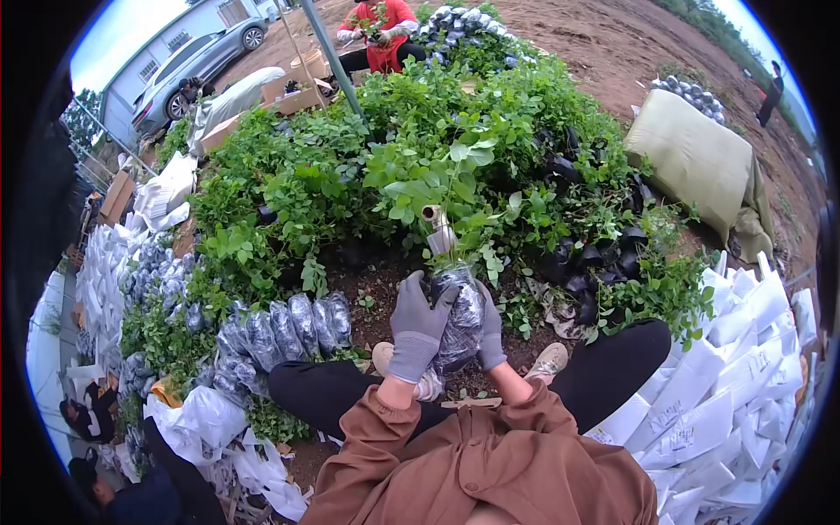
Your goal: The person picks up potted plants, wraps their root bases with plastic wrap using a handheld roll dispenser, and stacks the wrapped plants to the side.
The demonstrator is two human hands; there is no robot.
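Between my knees I hold a potted plant whose root ball is wrapped in shiny dark plastic film. Its leafy green stems rise from the top. My left hand, in a grey glove, grips the wrapped pot from the left. My right hand, gloved too and partly hidden behind the pot, presses against its right side. A tube-like roll end shows just above the pot, beside the stems; what it belongs to I cannot make out.
Several film-wrapped plants lie in a row to my left. A mass of leafy plants in black pots spreads in front. White flat packages pile up at right, near an olive bale. Another person in red sits across.
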